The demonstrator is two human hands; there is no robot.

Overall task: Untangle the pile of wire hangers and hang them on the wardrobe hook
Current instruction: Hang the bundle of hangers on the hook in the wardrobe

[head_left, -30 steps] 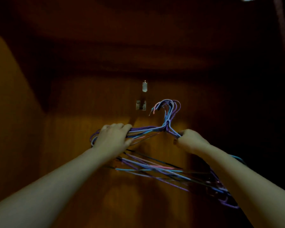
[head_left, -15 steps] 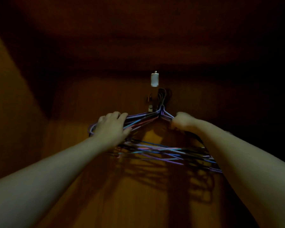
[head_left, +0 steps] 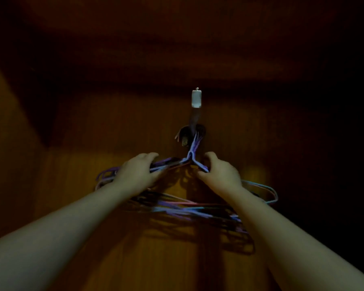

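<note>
Two bare forearms reach up and forward from the lower corners of the view, drawing together toward the middle. The left hand (head_left: 138,175), its back to the camera, curls its fingers over the upper wires of a bundle of wire hangers (head_left: 177,208), thumb underneath. The right hand (head_left: 220,175) grips the bundle's opposite shoulder just beside the necks, fingers curled. Both wrists run straight; the hands sit near each other without touching.
</note>
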